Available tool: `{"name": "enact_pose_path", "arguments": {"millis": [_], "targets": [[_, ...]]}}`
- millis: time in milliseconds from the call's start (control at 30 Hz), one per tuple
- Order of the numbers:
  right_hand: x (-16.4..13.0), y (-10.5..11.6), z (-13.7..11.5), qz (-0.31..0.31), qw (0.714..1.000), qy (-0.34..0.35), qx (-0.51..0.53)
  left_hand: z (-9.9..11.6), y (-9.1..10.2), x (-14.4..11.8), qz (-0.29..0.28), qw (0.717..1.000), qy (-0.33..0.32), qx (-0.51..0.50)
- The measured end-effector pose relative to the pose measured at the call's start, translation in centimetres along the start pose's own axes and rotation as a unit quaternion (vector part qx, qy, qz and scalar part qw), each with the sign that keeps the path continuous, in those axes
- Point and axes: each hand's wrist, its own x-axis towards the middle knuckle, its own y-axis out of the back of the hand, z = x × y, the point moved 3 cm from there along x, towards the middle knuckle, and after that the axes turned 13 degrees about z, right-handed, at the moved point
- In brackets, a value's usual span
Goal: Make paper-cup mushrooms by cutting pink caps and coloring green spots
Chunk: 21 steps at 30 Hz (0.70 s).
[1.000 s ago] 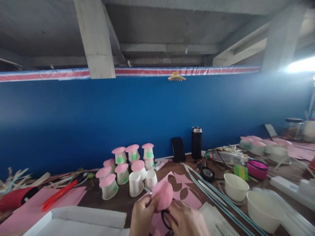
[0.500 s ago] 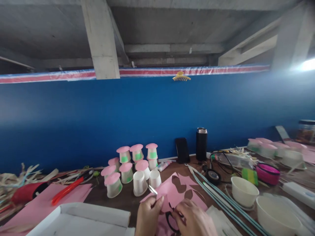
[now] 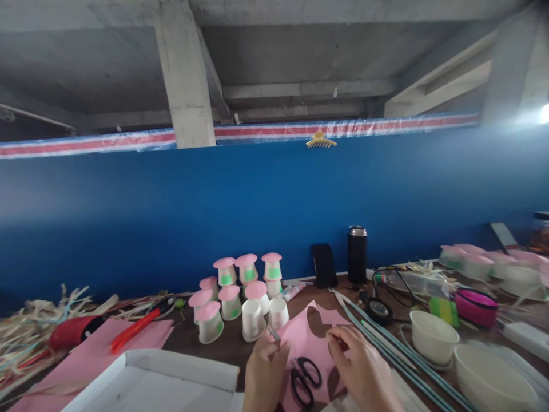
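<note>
Right hand (image 3: 362,372) has released the scissors (image 3: 305,377); no writing legible.

- Ambient light is moderate and cool; the concrete ceiling (image 3: 300,51) stays dim and grey.
- A strong source at the upper right edge blows out to white glare (image 3: 544,113) and spreads haze over the blue wall (image 3: 128,217).
- Wide-angle distortion bends the beams and the striped band (image 3: 86,144) near the edges.
- Both hands, left hand (image 3: 265,375) and right hand (image 3: 364,372), are soft with blur.
- Shadows on the table (image 3: 223,346) are faint.
</note>
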Motion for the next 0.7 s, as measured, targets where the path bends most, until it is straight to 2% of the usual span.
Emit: {"name": "enact_pose_path", "arguments": {"millis": [67, 167, 233, 400, 467, 533, 600, 700], "targets": [[0.0, -0.3, 0.2, -0.003, 1.0, -0.014, 0.008, 0.8, 0.2, -0.1, -0.017, 0.999, -0.014, -0.035], [0.1, -0.9, 0.6, -0.003, 0.999, -0.028, 0.045, 1.9, -0.3, -0.8, -0.107, 0.986, -0.017, -0.126], [0.2, -1.3, 1.0, -0.004, 0.997, -0.029, 0.07, 2.2, -0.5, -1.3, -0.13, 0.985, -0.015, -0.114], [0.5, -2.0, 2.0, 0.003, 0.995, -0.033, 0.091, 1.5, -0.4, -1.1, -0.078, 0.993, -0.018, -0.088], [0.6, -2.0, 2.0, 0.004, 0.994, -0.038, 0.098, 0.7, -0.7, -0.8, -0.087, 0.99, 0.013, -0.107], [0.8, -1.8, 1.6, -0.002, 0.994, -0.046, 0.104, -0.1, -1.4, -0.8, -0.122, 0.986, 0.053, -0.105], [1.5, -1.6, 0.9, -0.018, 0.992, -0.056, 0.108, -0.5, -1.9, -0.7, -0.139, 0.984, 0.051, -0.099], [3.9, -2.0, -0.5, -0.06, 0.989, -0.073, 0.111, -0.5, -2.1, -0.6, -0.134, 0.986, 0.056, -0.088]]}}
